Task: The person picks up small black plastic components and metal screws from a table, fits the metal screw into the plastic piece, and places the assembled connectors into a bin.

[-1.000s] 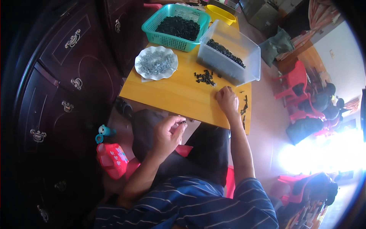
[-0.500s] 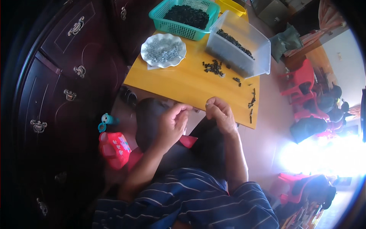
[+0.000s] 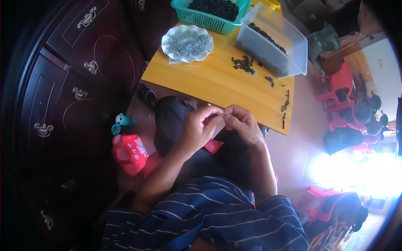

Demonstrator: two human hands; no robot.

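My left hand point(image 3: 204, 126) and my right hand point(image 3: 243, 124) meet over my lap, just in front of the near edge of the yellow table point(image 3: 184, 81). Both are closed in pinches, fingertips touching. Whatever sits between them is too small to make out. Beyond the hands, a loose pile of small black parts point(image 3: 244, 65) lies on the tabletop. A scalloped white plate point(image 3: 166, 50) heaped with small clear or silvery pieces point(image 3: 188, 42) stands at the left. More black bits point(image 3: 285, 102) lie in a line along the right edge.
A green basket point(image 3: 201, 21) of black parts and a translucent bin point(image 3: 268, 52) stand at the back, with a yellow container point(image 3: 272, 4) behind. Dark drawers point(image 3: 71, 83) rise at the left. A red bag point(image 3: 130, 154) and a teal-lidded bottle point(image 3: 122, 120) are on the floor. Red chairs point(image 3: 339, 88) stand at right.
My hands have come together from being a little apart, the left moving right and the right slightly left. The whole view has shifted a little.
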